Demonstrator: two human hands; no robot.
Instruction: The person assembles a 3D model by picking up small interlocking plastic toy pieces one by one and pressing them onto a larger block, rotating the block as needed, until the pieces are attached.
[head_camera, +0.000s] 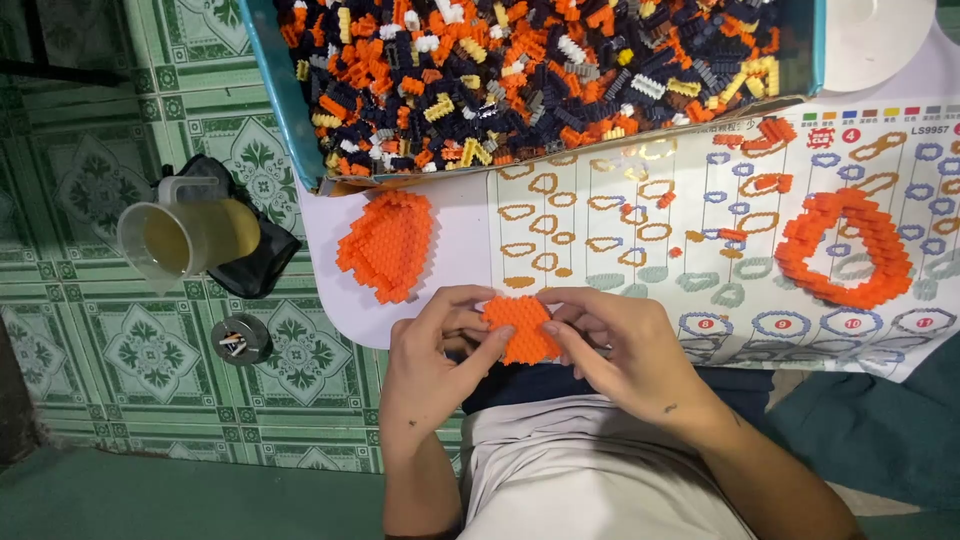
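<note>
Both hands hold one flat orange plate of small building bricks (521, 326) just over the near edge of the white table (455, 250). My left hand (435, 360) pinches its left side with thumb and fingers. My right hand (620, 350) grips its right side. A larger assembled orange brick piece (388, 245) lies on the table beyond my left hand. An orange brick ring (845, 248) rests on the printed instruction sheet (620, 215) to the right.
A blue-rimmed tray (285, 95) full of loose orange, black, yellow, grey and white bricks sits at the back. A few small orange bricks lie on the sheet. On the green tiled floor at left stand a plastic jug of yellowish liquid (185, 235), a black bag (262, 262) and a small round tin (240, 338).
</note>
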